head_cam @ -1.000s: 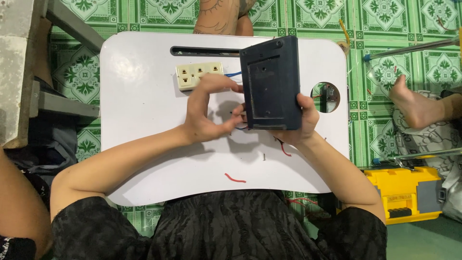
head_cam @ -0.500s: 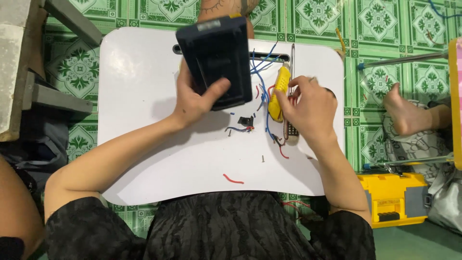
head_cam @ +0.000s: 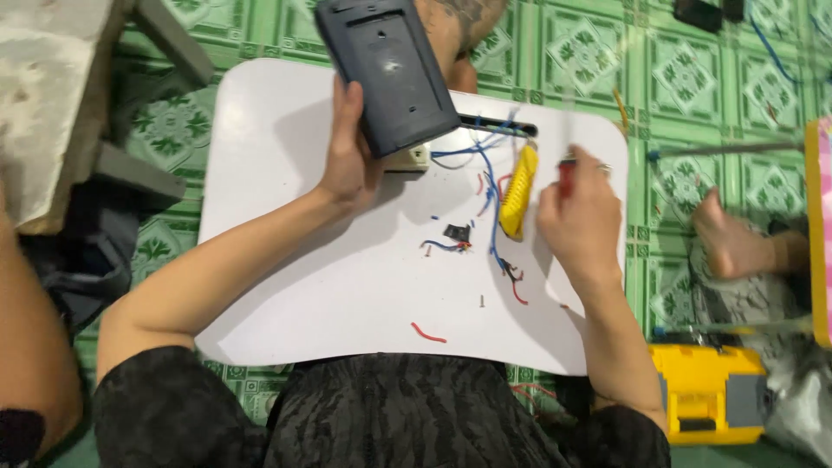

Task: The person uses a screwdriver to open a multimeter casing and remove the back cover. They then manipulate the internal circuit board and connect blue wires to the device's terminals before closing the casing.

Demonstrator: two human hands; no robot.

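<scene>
Left hand (head_cam: 348,165) gripping a dark box (head_cam: 387,71) above the white table (head_cam: 286,286). Right hand (head_cam: 579,212) curled around a red-handled tool (head_cam: 565,176), beside a yellow tool (head_cam: 517,191) and blue wires (head_cam: 485,178).

— What sits on the counter (head_cam: 286,286)?
— Wire scraps (head_cam: 451,243) lie at its middle, a ribbed tool (head_cam: 517,191) just right of them, a socket block (head_cam: 409,159) behind.
— And the hands?
— The left hand (head_cam: 347,160) lifts a flat casing (head_cam: 387,74) over the far edge; the right hand (head_cam: 579,212) hovers right of the tool.
— Off the counter?
— A boxy case (head_cam: 706,390) on the floor, near right.
</scene>
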